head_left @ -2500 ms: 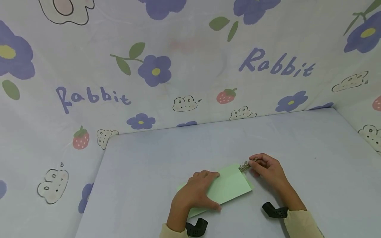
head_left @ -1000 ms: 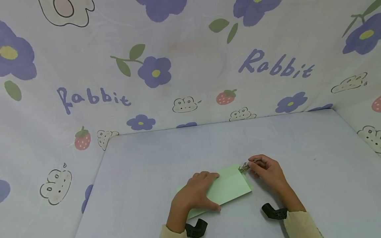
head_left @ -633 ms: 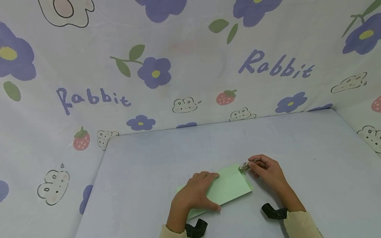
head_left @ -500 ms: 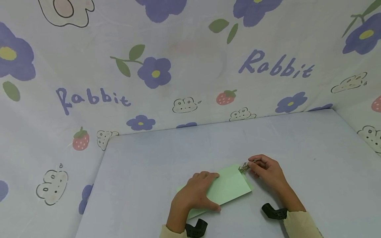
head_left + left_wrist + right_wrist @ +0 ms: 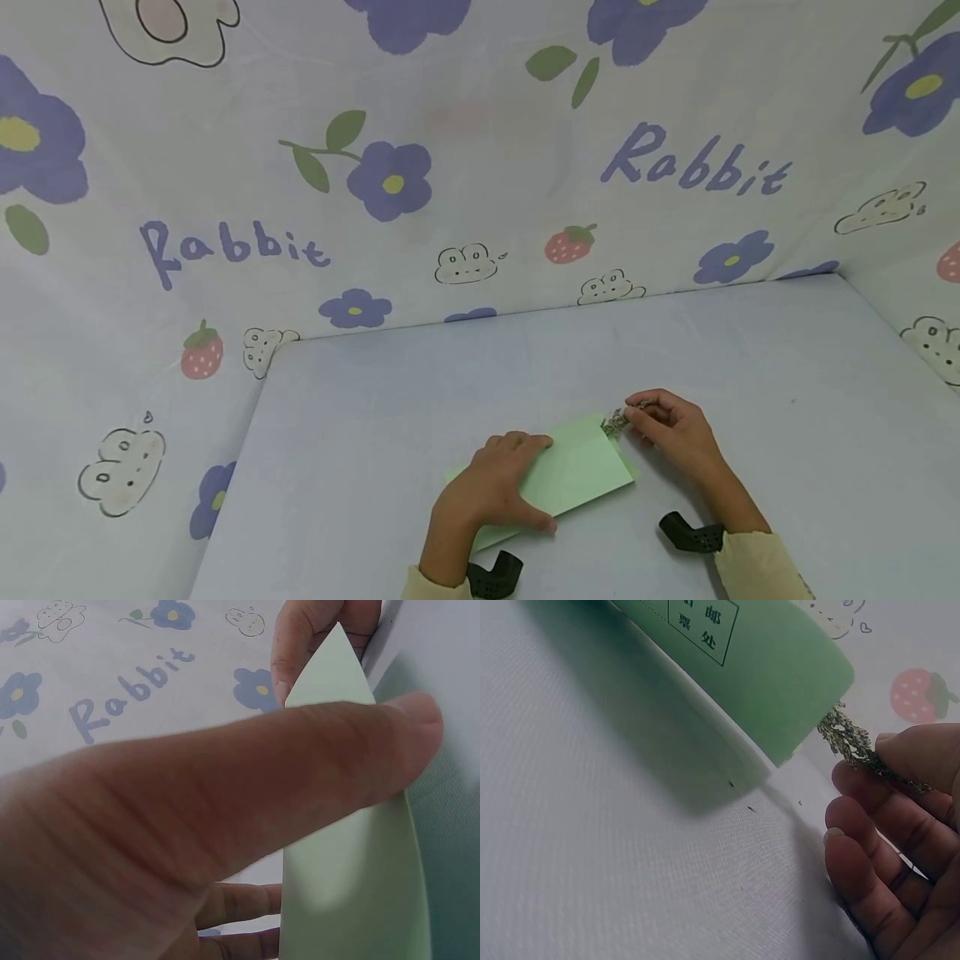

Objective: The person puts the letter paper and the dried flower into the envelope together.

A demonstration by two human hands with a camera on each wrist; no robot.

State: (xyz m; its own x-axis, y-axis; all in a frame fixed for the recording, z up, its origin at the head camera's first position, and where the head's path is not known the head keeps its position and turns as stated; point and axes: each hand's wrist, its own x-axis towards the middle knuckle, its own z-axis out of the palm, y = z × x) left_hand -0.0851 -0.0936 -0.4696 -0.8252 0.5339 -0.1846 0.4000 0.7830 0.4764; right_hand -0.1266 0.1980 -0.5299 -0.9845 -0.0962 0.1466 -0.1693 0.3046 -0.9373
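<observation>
A light green envelope (image 5: 581,467) slants across the white table; in the right wrist view its printed flap (image 5: 787,682) stands raised above the cloth. My left hand (image 5: 491,483) grips the envelope from above, thumb on the near long edge and fingers toward the far one. In the left wrist view the thumb (image 5: 300,761) crosses the paper, with fingertips (image 5: 240,900) on the other side. At the envelope's right end, my right hand (image 5: 675,425) pinches a dried flower sprig (image 5: 847,739) between thumb and index finger. The sprig's bushy end meets the envelope's end; how much lies inside is hidden.
The white tabletop (image 5: 360,450) spreads around both hands. Tiny dark bits (image 5: 751,809) lie on it below the envelope. Printed cloth (image 5: 487,192) rises behind the table and at both sides. Each wrist carries a black device (image 5: 692,533).
</observation>
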